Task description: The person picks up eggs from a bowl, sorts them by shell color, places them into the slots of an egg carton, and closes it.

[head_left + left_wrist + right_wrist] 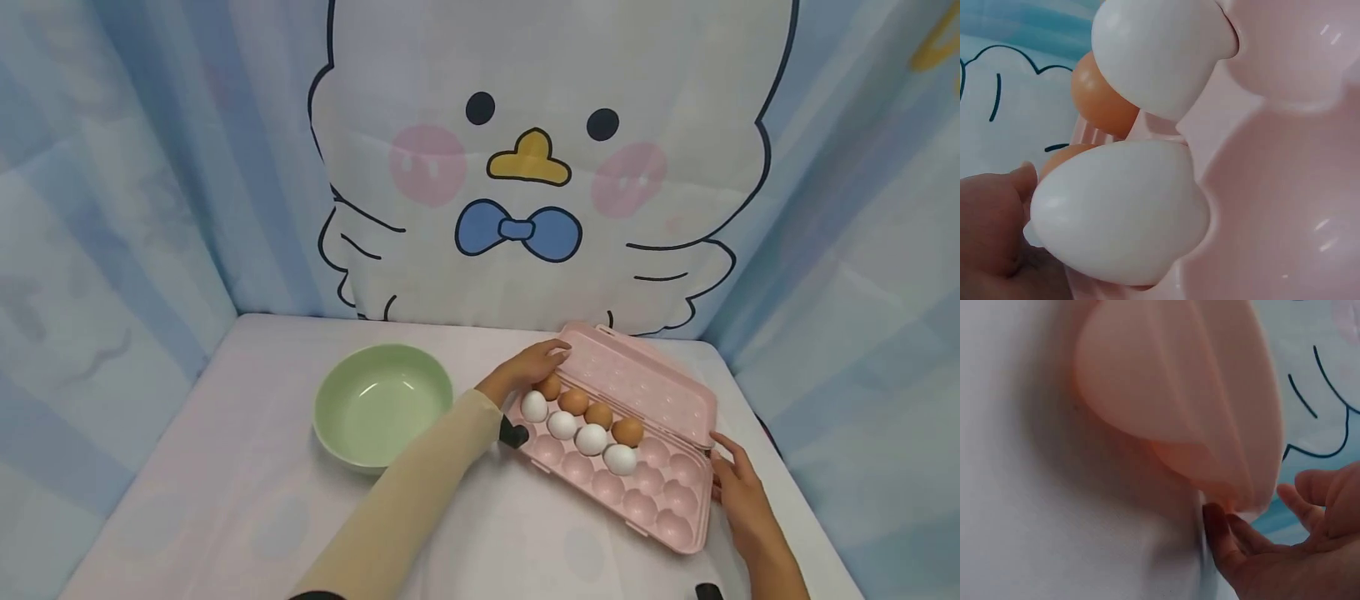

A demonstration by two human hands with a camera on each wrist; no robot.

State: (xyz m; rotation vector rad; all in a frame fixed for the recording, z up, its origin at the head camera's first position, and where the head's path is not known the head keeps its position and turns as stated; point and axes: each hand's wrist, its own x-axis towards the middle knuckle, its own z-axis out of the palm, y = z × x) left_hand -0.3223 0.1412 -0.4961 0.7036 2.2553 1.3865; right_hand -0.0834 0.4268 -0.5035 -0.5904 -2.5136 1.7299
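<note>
A pink egg carton [640,507] lies on the table with its lid [637,375] folded back. In the half nearest my left hand sit several brown eggs [598,415] along the hinge and several white eggs [592,439] beside them. My left hand [528,367] grips the lid's left end near the hinge; the left wrist view shows a large white egg [1116,212] partly covering its fingers. At the opposite end, my right hand [742,496] touches the carton's corner with spread fingers [1216,531], bearing on its lower edge in the right wrist view.
To the left of my left forearm stands a green bowl [384,406]. A pale cloth covers the table [225,500]. Behind it hangs a curtain [540,283] with a cartoon bird, and more curtains close off both sides. A small black object [708,591] shows at the front edge.
</note>
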